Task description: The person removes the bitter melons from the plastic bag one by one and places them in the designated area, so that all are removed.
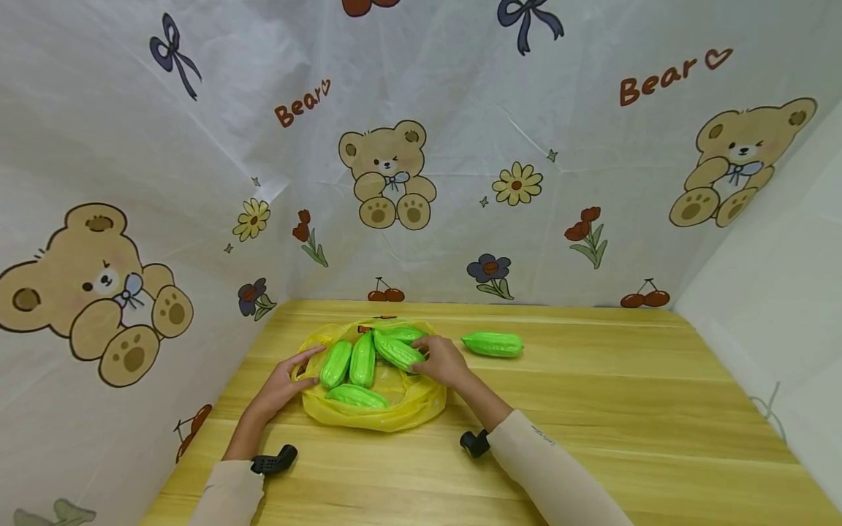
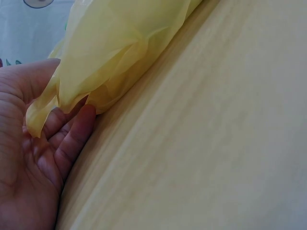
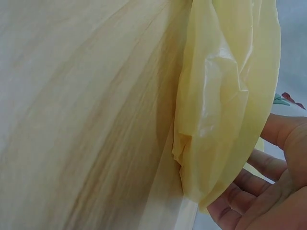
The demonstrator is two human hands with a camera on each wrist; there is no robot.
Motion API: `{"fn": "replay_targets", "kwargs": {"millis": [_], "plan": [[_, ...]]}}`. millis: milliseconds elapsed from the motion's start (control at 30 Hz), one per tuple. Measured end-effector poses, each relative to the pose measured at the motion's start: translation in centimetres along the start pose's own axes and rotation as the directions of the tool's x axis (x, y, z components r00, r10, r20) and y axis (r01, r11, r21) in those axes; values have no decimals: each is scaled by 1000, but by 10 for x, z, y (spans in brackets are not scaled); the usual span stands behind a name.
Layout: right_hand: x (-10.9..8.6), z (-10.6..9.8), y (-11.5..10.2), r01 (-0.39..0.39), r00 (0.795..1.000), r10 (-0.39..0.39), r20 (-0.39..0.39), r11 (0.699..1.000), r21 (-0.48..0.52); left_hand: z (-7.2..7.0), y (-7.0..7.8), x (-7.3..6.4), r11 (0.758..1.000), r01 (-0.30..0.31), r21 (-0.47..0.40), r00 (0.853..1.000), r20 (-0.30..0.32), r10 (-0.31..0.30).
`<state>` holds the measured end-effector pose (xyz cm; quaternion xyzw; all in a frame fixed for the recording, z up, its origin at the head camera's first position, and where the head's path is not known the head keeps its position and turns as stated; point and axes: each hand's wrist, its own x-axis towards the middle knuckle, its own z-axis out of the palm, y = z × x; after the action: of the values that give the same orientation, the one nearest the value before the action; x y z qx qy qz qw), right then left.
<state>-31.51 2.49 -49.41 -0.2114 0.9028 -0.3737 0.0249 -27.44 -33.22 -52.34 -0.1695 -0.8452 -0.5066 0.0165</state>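
Observation:
A yellow plastic bag (image 1: 408, 416) lies spread open on the table, with several bright green, ridged bitter melons (image 1: 362, 359) inside. My left hand (image 1: 279, 383) holds the bag's left edge, and in the left wrist view the fingers (image 2: 79, 127) curl at the thin yellow plastic. At the right side of the bag, my right hand (image 1: 442, 360) reaches over the rim and grips the end of a bitter melon (image 1: 397, 351) between thumb and fingers. The right wrist view shows that hand behind the bag's raised edge (image 3: 225, 110), which hides the melon.
Another bitter melon (image 1: 493, 344) lies outside the bag, to its right. The wooden table (image 1: 592, 409) meets a patterned sheet (image 1: 460, 241) at the back and left. A pale panel (image 1: 776, 307) stands along the right side.

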Motion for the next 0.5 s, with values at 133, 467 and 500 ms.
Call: {"fn": "replay_targets", "kwargs": {"millis": [133,467,500], "plan": [[-2,-1,-3,-10,1000,10,-1,1000,9,0,0,0,1000,6,6,1000,-4,-6],[-4,-2,-4,8,1000,-8,-8,1000,29,1,-3,1,1000,15,8,1000,-7,-15],[-5,-3,-4,11,1000,-10,-12,999,39,1,-7,2,1000,16,10,1000,-10,-16]]}}
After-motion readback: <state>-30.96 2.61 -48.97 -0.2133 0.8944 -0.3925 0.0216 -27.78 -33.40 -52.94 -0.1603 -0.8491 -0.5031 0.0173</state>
